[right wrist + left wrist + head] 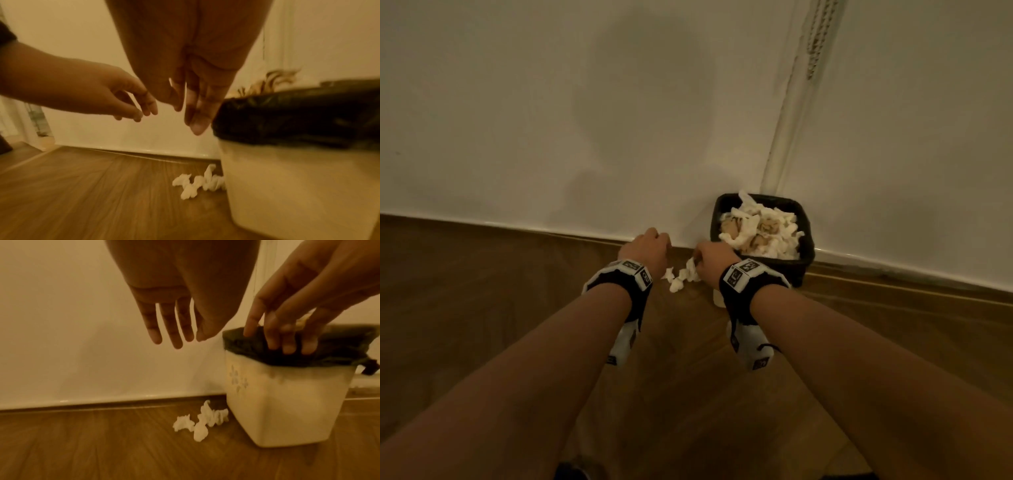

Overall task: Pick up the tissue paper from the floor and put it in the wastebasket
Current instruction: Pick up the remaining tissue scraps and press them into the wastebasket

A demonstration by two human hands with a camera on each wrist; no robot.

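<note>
A few crumpled white pieces of tissue paper [677,276] lie on the wooden floor, just left of the wastebasket's foot [201,421] [197,183]. The cream wastebasket [287,402] has a black bag over its rim [806,240] and is heaped with tissue. My left hand [174,335] hangs above the tissue, empty, fingers straight and pointing down. My right hand [193,113] hovers empty beside the basket's left rim with its fingers extended. I cannot tell whether it touches the bag. Both hands [650,246] [714,260] are well above the floor.
The basket [287,178] stands against a white wall with a skirting board [517,226]. A vertical pipe [787,130] runs up the wall behind it. Wooden floor [482,291] stretches left and toward me.
</note>
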